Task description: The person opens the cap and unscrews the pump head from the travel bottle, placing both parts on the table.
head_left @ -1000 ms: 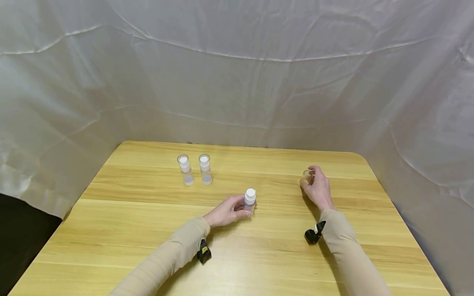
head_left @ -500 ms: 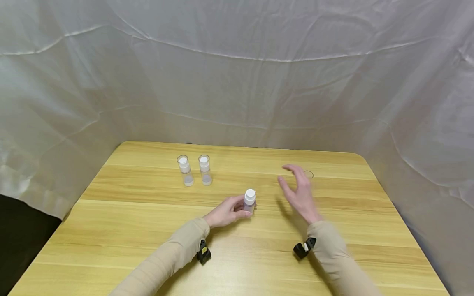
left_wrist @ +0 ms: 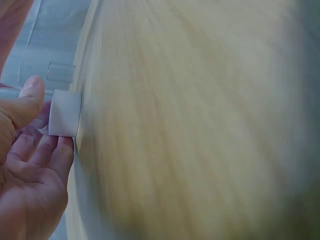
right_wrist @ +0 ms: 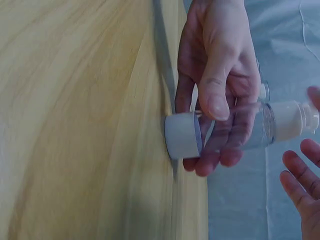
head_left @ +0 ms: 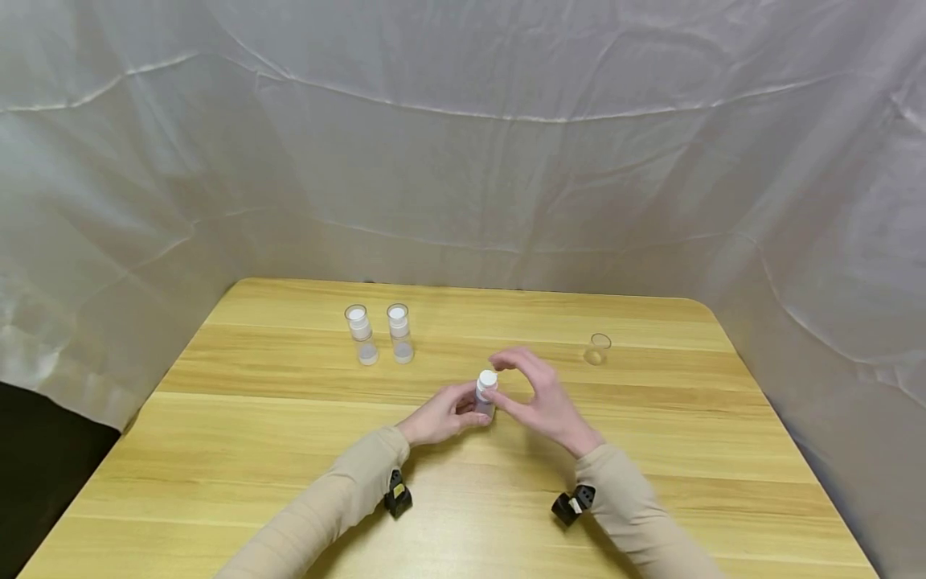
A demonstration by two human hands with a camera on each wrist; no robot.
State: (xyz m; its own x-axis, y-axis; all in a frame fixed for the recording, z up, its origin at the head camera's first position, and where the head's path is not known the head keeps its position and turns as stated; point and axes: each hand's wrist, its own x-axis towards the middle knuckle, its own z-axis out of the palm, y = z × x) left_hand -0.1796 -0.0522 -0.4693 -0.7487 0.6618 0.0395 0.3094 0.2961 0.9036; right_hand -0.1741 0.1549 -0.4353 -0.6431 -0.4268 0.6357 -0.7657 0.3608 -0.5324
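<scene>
A small clear pump bottle with a white pump top stands upright on the table. My left hand holds it round the body, thumb on the near side and fingers behind. In the right wrist view the bottle's white base sits on the wood beneath the left hand. My right hand is at the bottle's top, thumb and fingers spread either side of the white pump head. Whether the thumb touches it is hard to tell. A clear cap stands to the right.
Two similar bottles with clear caps, the left bottle and its neighbour, stand upright at the back left. The wooden table ends at a grey curtain behind and on both sides.
My right hand has let go of the clear cap, leaving it on the table, and moved left to the bottle's top. The left hand and bottle have stayed in place.
</scene>
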